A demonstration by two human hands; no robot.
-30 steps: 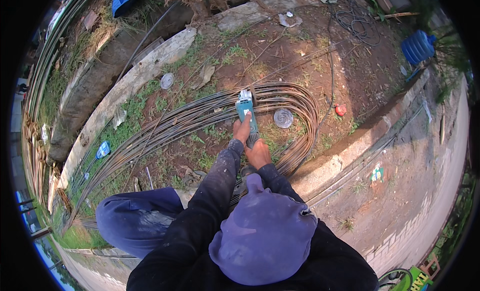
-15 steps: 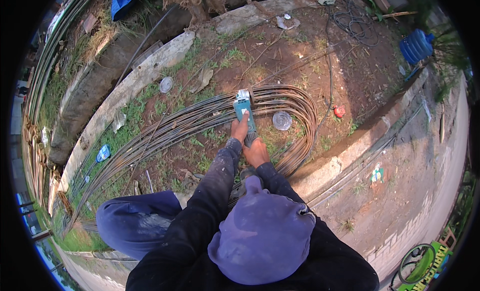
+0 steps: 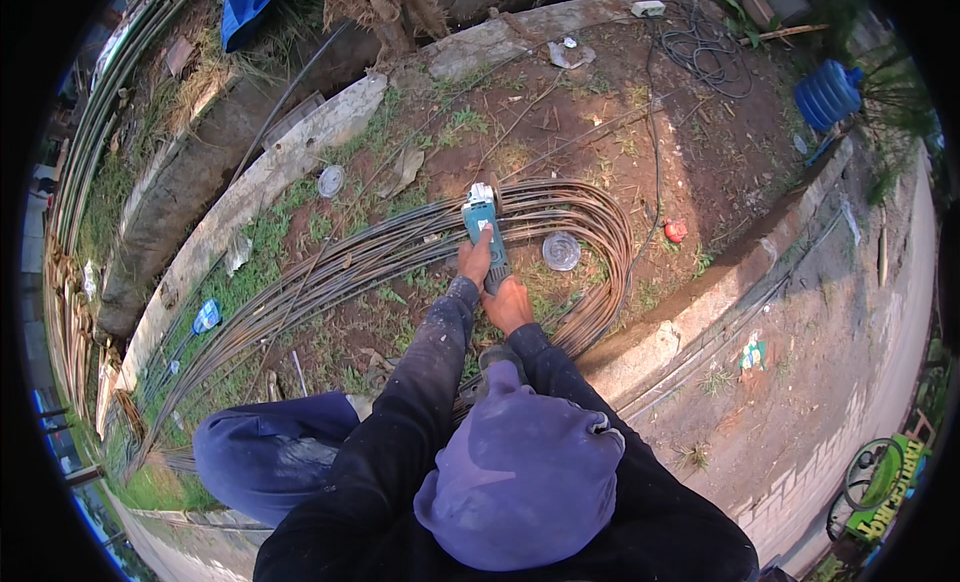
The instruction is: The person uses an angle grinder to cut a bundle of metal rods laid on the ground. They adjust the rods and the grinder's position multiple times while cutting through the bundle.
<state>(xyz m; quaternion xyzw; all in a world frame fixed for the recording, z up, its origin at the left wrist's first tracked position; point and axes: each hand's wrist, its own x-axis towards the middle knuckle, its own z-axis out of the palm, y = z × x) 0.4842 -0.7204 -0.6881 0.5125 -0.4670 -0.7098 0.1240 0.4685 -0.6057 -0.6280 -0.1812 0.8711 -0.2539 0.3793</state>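
Note:
A teal angle grinder (image 3: 486, 244) with a silver head lies over a thick bundle of bent steel rods (image 3: 350, 254). My left hand (image 3: 474, 259) wraps its body near the middle, thumb along the top. My right hand (image 3: 508, 305) grips the dark rear handle end, closer to me. The disc side of the head is at the upper rods; whether it touches them is too small to tell. The rods, partly rusty, curve round in a U to the right and come back toward my feet, where my arms and the purple headwear hide them.
A power cord (image 3: 655, 162) leads to a white socket block (image 3: 648, 8). Clear plastic lids (image 3: 562, 250), a red item (image 3: 676, 229) and a blue wrapper (image 3: 207, 316) lie around. Low concrete edges (image 3: 690, 317) flank the ground. A blue water jug (image 3: 828, 96) stands far right.
The view has shifted slightly. The grinder's head sits a little lower and farther left in the picture, and both hands keep their grip.

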